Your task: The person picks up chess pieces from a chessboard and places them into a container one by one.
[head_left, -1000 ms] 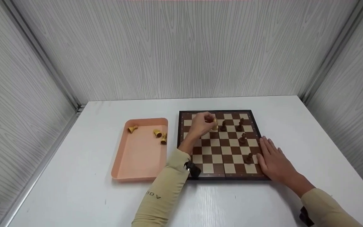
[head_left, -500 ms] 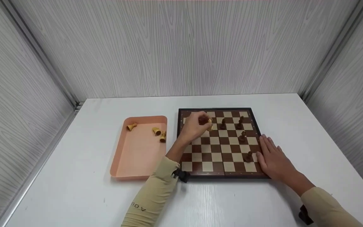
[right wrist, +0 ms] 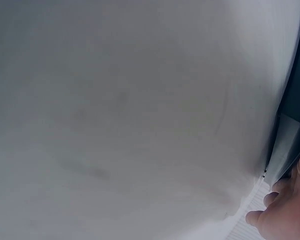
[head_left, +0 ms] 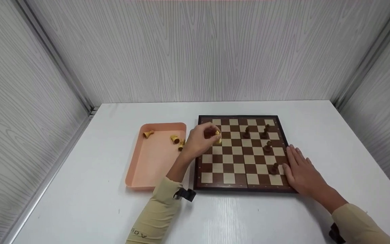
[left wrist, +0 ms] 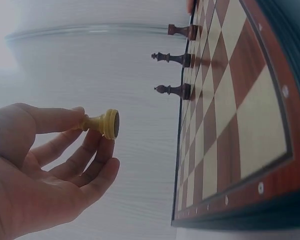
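My left hand [head_left: 197, 141] pinches a yellow chess piece [head_left: 218, 137] between thumb and fingertips, above the left part of the chessboard [head_left: 228, 159]. In the left wrist view, that piece [left wrist: 104, 123] is off the board and its round base faces right; the fingers cover its top. My right hand [head_left: 306, 174] lies with straight fingers along the board's right edge, gripping nothing. Several dark brown chess pieces stand on the board's right half, among them a bishop [left wrist: 172, 91] and a king [left wrist: 171, 58].
Left of the board sits a pink tray [head_left: 131, 169]. Yellow chess pieces lie on their sides in it: one at the back left [head_left: 148, 134] and two near its right wall. Pale panels [head_left: 215, 51] enclose the white table [head_left: 90, 162] at the back and sides.
My left hand has moved left with the yellow chess piece, away from the dark pieces and towards the tray side. The right hand stays at the board's edge. The head view has shifted slightly.
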Tool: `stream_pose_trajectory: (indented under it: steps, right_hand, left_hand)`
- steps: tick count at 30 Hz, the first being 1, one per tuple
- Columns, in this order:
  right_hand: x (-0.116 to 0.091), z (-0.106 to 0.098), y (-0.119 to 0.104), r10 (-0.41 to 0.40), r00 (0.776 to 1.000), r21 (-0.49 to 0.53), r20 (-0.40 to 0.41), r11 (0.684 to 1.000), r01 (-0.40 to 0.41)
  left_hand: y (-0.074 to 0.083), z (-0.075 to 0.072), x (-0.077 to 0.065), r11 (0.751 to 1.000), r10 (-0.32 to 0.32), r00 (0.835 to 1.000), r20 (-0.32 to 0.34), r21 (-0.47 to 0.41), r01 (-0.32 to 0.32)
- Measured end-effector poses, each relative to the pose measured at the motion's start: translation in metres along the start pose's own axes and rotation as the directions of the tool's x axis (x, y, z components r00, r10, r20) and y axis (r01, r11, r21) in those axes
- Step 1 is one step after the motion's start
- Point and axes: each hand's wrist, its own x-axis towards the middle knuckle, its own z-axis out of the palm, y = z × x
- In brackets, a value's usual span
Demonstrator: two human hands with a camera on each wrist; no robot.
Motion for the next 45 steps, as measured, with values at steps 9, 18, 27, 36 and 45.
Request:
stream_pose_trajectory:
  steps: [9, 18, 27, 36, 45]
  right_hand:
    - [-0.001, -0.001, 0.0, 0.008, 1.0, 0.001, 0.011, 1.0, -0.008]
    - [-0.001, 0.0, 0.001, 0.008, 1.0, -0.004, 0.003, 1.0, -0.008]
    - [0.0, -0.001, 0.001, 0.015, 1.0, -0.007, -0.008, 1.0, -0.015]
    - [0.001, 0.003, 0.002, 0.008, 1.0, -0.002, 0.006, 1.0, -0.008]
    - [0.003, 0.004, 0.005, 0.016, 1.0, -0.003, 0.027, 1.0, -0.016]
  left_hand:
    - [-0.012, -0.024, -0.012, 0.996, -0.007, 0.999, -0.054, -0.091, 0.002]
    - [-0.019, -0.047, -0.019, 0.993, -0.044, 0.994, -0.103, -0.116, 0.032]
    - [-0.023, -0.073, -0.028, 0.99, -0.078, 0.995, -0.067, -0.124, 0.069]
    - [-0.036, -0.102, -0.039, 0.99, -0.096, 0.986, -0.137, -0.113, 0.08]
    - [-0.052, -0.119, -0.042, 0.983, -0.181, 0.962, -0.204, -0.023, 0.18]
